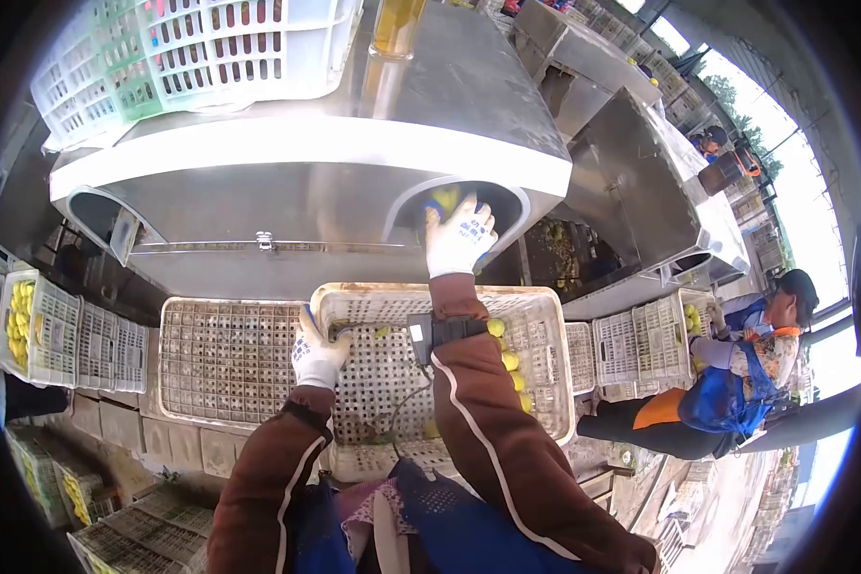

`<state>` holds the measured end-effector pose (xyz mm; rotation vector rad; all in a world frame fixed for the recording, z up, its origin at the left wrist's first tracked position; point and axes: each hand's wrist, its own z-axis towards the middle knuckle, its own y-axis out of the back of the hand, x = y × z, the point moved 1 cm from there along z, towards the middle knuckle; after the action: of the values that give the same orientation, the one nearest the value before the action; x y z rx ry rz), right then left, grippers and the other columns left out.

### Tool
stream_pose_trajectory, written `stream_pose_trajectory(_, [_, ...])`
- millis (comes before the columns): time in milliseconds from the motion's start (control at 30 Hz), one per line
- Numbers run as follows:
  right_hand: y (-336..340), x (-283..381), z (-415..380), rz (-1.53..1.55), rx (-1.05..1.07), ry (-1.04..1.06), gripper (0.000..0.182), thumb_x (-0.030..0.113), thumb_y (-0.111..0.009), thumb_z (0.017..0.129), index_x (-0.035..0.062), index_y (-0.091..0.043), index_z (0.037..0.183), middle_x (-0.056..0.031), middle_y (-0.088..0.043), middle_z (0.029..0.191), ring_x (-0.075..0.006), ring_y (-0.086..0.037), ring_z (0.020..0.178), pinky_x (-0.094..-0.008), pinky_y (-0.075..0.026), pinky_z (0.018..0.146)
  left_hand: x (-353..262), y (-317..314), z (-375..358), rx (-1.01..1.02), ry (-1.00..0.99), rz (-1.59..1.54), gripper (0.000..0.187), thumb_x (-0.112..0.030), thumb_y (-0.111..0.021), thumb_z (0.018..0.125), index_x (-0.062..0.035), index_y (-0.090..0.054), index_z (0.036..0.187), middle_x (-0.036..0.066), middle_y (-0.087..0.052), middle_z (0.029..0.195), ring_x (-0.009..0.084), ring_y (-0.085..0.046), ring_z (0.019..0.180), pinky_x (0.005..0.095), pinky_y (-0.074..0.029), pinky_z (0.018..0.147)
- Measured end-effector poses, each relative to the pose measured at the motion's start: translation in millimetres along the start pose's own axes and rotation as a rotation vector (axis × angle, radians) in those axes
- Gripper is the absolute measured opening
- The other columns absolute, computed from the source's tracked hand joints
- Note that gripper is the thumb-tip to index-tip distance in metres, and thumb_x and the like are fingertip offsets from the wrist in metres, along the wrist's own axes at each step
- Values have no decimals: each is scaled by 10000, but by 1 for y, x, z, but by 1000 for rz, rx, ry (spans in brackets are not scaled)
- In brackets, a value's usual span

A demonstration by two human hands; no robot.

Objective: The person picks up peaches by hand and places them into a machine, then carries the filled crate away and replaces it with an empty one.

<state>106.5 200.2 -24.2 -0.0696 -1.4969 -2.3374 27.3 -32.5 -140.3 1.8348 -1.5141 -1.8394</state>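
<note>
My right hand [461, 239], in a white glove with blue fingertips, reaches into a round opening [513, 203] in the metal cabinet. Its fingers are curled round a yellow-green fruit [447, 198], partly hidden by the glove. My left hand [318, 356], gloved the same way, grips the left rim of a pale plastic crate [536, 298], with the thumb on the inner side. Along the right side of this crate lie several yellow-green fruits [511, 362]. A dark box-shaped device [447, 332] with a cable is strapped to my right wrist.
Another plastic crate [225, 359] stands directly to the left. On the metal cabinet [478, 77] are a white-green basket [220, 48] and a container of amber liquid [396, 29]. Fruit-filled crates [43, 320] stand at far left. A co-worker [746, 354] is at right beside more crates.
</note>
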Motion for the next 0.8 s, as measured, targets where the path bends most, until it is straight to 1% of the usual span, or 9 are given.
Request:
stream_pose_trajectory(67, [-14, -22, 1, 126, -174, 147, 720, 401, -700, 765, 17, -436, 1314, -211, -537, 1203, -345, -514, 1105, -471, -404, 907, 4, -4, 5, -33, -25, 2, 954, -311, -741, 658, -17, -248, 1421, 255, -487, 1291, 381, -513, 1162, 407, -439, 955])
stream_pose_trajectory(133, [10, -86, -27, 799, 60, 374, 646, 252, -722, 750, 15, -463, 1292, -209, -569, 1168, -361, -560, 1045, -467, -440, 884, 2, -4, 4, -53, -35, -57, 911, -273, -743, 668, 13, -278, 1398, 270, -494, 1267, 382, -516, 1150, 408, -429, 951])
stream_pose_trajectory(200, [-24, -166, -58, 591, 75, 430, 559, 132, -709, 729, 33, -512, 1243, -193, -606, 1105, -368, -592, 978, -436, -473, 855, 1, -3, 5, -7, -15, -33, 983, -352, -740, 660, 8, -233, 1421, 279, -462, 1291, 409, -490, 1170, 427, -428, 965])
stream_pose_trajectory(267, [-77, -239, -90, 639, 251, -49, 482, 142, -683, 747, 55, -550, 1202, -175, -622, 1072, -368, -594, 989, -425, -479, 854, 12, -10, 5, -54, -64, -11, 986, -344, -752, 663, 24, -233, 1415, 280, -459, 1293, 409, -485, 1177, 421, -426, 965])
stream_pose_trajectory(367, [-124, -273, -116, 79, 415, -4, 374, 161, -656, 789, 48, -581, 1138, -168, -633, 1089, -318, -622, 989, -410, -494, 844, 9, -10, 8, -59, -83, -20, 964, -291, -764, 669, 42, -241, 1406, 275, -465, 1293, 389, -491, 1181, 407, -426, 965])
stream_pose_trajectory(400, [-131, -265, -116, 3, 605, -88, 441, 237, -653, 802, 65, -541, 1192, -203, -611, 1139, -351, -609, 1025, -441, -486, 869, 9, -11, 7, -49, -79, -63, 953, -278, -763, 672, 44, -245, 1405, 273, -468, 1291, 383, -494, 1181, 404, -425, 967])
stream_pose_trajectory(467, [-142, -248, -120, -111, 664, -235, 581, 294, -681, 788, 96, -464, 1289, -227, -553, 1219, -348, -599, 1042, -428, -492, 869, 3, -8, 6, -36, -75, -156, 933, -253, -762, 680, 47, -253, 1403, 268, -473, 1288, 371, -501, 1180, 398, -422, 971])
stream_pose_trajectory(567, [-199, -260, -142, -317, 656, -41, 724, 383, -692, 779, 95, -369, 1360, -215, -449, 1316, -329, -544, 1134, -442, -496, 854, -2, -7, 5, -43, -65, -69, 919, -237, -757, 694, 53, -252, 1405, 267, -481, 1283, 360, -498, 1194, 382, -410, 989])
stream_pose_trajectory(800, [-170, -267, -126, 17, 982, -58, 802, 374, -766, 682, 84, -396, 1331, -221, -459, 1292, -356, -533, 1141, -426, -471, 908, 9, -11, 7, -82, -61, 4, 948, -284, -759, 684, 50, -249, 1410, 275, -462, 1303, 375, -488, 1197, 389, -409, 998])
